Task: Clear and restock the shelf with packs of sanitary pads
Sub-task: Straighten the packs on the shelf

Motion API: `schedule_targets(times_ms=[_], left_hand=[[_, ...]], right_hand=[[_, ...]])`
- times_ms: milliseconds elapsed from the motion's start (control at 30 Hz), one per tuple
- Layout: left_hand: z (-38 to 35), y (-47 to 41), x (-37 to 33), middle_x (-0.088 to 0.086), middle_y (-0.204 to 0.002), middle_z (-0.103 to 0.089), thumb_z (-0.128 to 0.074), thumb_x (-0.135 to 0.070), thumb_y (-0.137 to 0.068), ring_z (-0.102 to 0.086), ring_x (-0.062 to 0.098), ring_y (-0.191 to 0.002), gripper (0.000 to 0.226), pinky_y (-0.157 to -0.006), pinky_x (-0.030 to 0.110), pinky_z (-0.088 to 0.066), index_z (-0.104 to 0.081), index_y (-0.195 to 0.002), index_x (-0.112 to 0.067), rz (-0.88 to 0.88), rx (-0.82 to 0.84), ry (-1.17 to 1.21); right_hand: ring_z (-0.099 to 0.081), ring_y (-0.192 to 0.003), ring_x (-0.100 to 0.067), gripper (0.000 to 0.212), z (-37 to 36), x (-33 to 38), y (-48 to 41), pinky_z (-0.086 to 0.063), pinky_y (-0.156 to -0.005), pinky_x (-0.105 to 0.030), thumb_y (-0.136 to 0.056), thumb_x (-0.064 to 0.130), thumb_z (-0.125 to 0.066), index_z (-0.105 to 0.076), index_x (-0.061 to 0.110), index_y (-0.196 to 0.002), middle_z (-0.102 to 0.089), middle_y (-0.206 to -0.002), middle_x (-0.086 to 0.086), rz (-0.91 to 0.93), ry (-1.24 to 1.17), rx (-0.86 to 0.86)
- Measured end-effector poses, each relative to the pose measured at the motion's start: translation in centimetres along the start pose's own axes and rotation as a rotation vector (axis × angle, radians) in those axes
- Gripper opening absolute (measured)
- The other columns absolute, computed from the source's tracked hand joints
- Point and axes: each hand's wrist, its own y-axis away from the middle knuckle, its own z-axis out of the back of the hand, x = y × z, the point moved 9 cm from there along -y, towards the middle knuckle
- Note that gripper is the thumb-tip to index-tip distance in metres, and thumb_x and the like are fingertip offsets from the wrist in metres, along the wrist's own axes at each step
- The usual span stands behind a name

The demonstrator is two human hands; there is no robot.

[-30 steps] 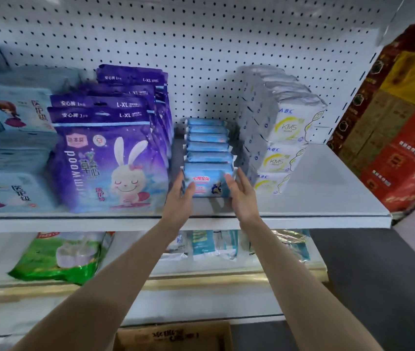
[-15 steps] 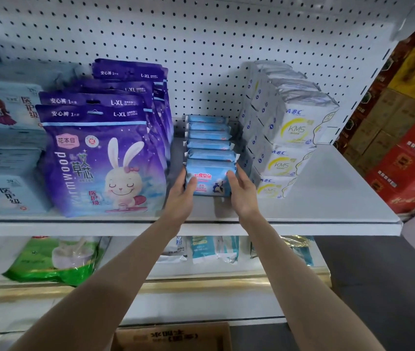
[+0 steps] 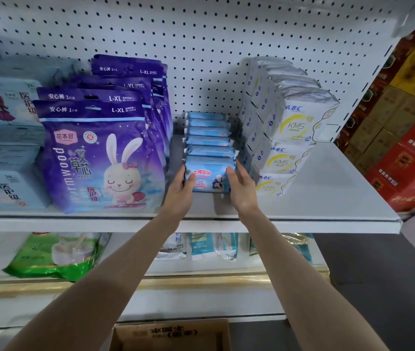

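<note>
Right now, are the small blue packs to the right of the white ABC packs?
No, the small blue packs stand between the purple rabbit bags and the white ABC packs.

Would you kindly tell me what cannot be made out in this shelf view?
Head view:
- Rear blue packs: faces hidden by the front pack.
- Box: cut off by the bottom edge.
- Lower-shelf packs: tops hidden by the shelf.
- Far-left packs: blurred, small print unreadable.

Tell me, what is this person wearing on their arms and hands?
Nothing visible. The left hand and right hand are bare, no gloves. Both forearms are uncovered as far as the view shows: no sleeves, no watch or bracelet at either wrist.
</note>
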Motion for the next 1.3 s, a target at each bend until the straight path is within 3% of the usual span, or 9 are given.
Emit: schedule_targets(times_ms=[233, 300, 400, 633, 767, 1033, 1167, 1300], left_hand=[[0.1, 0.3, 0.2, -0.005, -0.155, -0.034, -0.043, -0.036, -0.102, -0.034, 0.012, -0.139, 0.055, -0.102, 0.023, -0.024, -0.026, -0.154, -0.026, 0.028, -0.008, 0.011], [0.2, 0.5, -0.1, -0.005, -0.155, -0.033, -0.043, -0.035, -0.103, -0.034, 0.010, -0.136, 0.055, -0.101, 0.023, -0.024, -0.024, -0.154, -0.025, 0.016, -0.008, 0.005], [0.1, 0.8, -0.6, -0.004, -0.156, -0.031, -0.042, -0.033, -0.103, -0.032, 0.009, -0.136, 0.057, -0.101, 0.023, -0.023, -0.021, -0.155, -0.024, -0.004, 0.006, 0.001], [0.2, 1.9, -1.2, -0.005, -0.160, -0.024, -0.043, -0.032, -0.103, -0.025, 0.012, -0.144, 0.059, -0.107, 0.023, -0.020, -0.017, -0.156, -0.024, -0.016, 0.029, 0.018], [0.3, 2.8, -1.6, -0.006, -0.161, -0.020, -0.042, -0.036, -0.103, -0.021, 0.015, -0.146, 0.059, -0.115, 0.034, -0.019, -0.016, -0.155, -0.028, -0.021, 0.025, -0.005], [0.7, 5.0, -2.5, -0.009, -0.160, -0.024, -0.044, -0.035, -0.102, -0.023, 0.011, -0.146, 0.057, -0.118, 0.035, -0.019, -0.021, -0.154, -0.029, -0.069, 0.028, 0.009], [1.4, 6.8, -2.9, -0.007, -0.153, -0.036, -0.044, -0.033, -0.103, -0.035, 0.009, -0.136, 0.050, -0.109, 0.030, -0.025, -0.029, -0.150, -0.026, -0.092, 0.013, 0.002], [3.4, 8.1, -2.9, 0.003, -0.147, -0.042, -0.047, -0.030, -0.101, -0.042, 0.015, -0.130, 0.049, -0.100, 0.026, -0.030, -0.034, -0.148, -0.019, -0.066, -0.094, 0.048]], right_hand=[[-0.058, -0.097, -0.008, 0.043, 0.2, -0.1, 0.4, -0.047, -0.068, -0.007, -0.103, 0.024, -0.048, -0.044, 0.017, -0.144, -0.060, -0.113, 0.000, -0.007, -0.003, -0.002], [-0.052, -0.105, -0.007, 0.049, 0.2, -0.1, 0.5, -0.044, -0.078, -0.007, -0.102, 0.027, -0.048, -0.037, 0.015, -0.149, -0.057, -0.125, -0.001, -0.024, 0.013, -0.003], [-0.045, -0.117, -0.008, 0.057, 0.5, 0.1, 0.8, -0.035, -0.094, -0.020, -0.102, 0.032, -0.049, -0.030, 0.016, -0.153, -0.047, -0.147, -0.003, -0.038, 0.040, -0.012], [-0.040, -0.139, -0.020, 0.065, 0.6, 0.1, 1.7, -0.032, -0.113, -0.033, -0.099, 0.038, -0.053, -0.025, 0.017, -0.154, -0.038, -0.155, -0.003, -0.030, 0.043, -0.005], [-0.040, -0.139, -0.021, 0.069, 1.1, 0.4, 2.4, -0.032, -0.106, -0.027, -0.098, 0.039, -0.054, -0.024, 0.017, -0.155, -0.036, -0.156, -0.003, -0.017, 0.041, -0.006], [-0.036, -0.142, -0.023, 0.064, 1.4, 0.9, 4.4, -0.030, -0.111, -0.029, -0.100, 0.038, -0.051, -0.025, 0.016, -0.154, -0.034, -0.157, -0.005, 0.006, 0.034, 0.002], [-0.038, -0.140, -0.022, 0.063, 1.7, 1.4, 6.1, -0.031, -0.113, -0.032, -0.100, 0.040, -0.051, -0.028, 0.016, -0.153, -0.038, -0.154, -0.005, 0.008, 0.040, -0.011], [-0.049, -0.117, -0.014, 0.051, 2.1, 3.4, 7.3, -0.034, -0.091, -0.018, -0.101, 0.033, -0.052, -0.040, 0.013, -0.145, -0.051, -0.132, -0.003, 0.052, 0.008, -0.047]])
